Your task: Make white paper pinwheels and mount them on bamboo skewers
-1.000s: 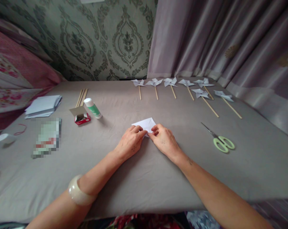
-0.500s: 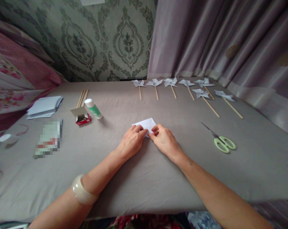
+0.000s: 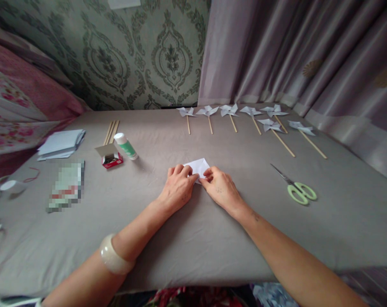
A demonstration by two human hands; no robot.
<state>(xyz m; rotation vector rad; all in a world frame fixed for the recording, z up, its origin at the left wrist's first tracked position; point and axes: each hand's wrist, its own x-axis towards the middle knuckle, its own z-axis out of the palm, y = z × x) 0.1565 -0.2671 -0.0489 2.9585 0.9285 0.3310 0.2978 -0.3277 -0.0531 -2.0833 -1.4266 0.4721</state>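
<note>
Both hands on the white paper (image 3: 199,165), a small piece lying mid-table, between the two hands, roughly flat on the table (image 3: 187,243). From my end of the head view: left hand (image 3: 178,187) curls over the paper's left part, thumb laid across toward the near edge, fingers holding it down; right hand (image 3: 221,186) pinches the near right edge between thumb and forefinger, other fingers bent in. The bit under the fingertips is covered, so I can't tell exactly which flap is caught. Fold line visible toward the far right corner. Step in hand, my judgement: creasing a fold into the paper. Next move, as I read it, calls for a firm left hold and light, exact right-thumb pressure so the edges stay lined up; paper this thin could slip or crease crooked. Around it, quick: scissors (image 3: 292,184) on the right, apart from the right hand, tips pointing far left; seven pinwheels (image 3: 229,110) at the far right; on the left, a glue stick (image 3: 126,147) just beside an open red box (image 3: 112,162), contents too small to tell, loose wooden sticks (image 3: 111,132) beyond, and a paper stack (image 3: 60,143) farther left.
</note>
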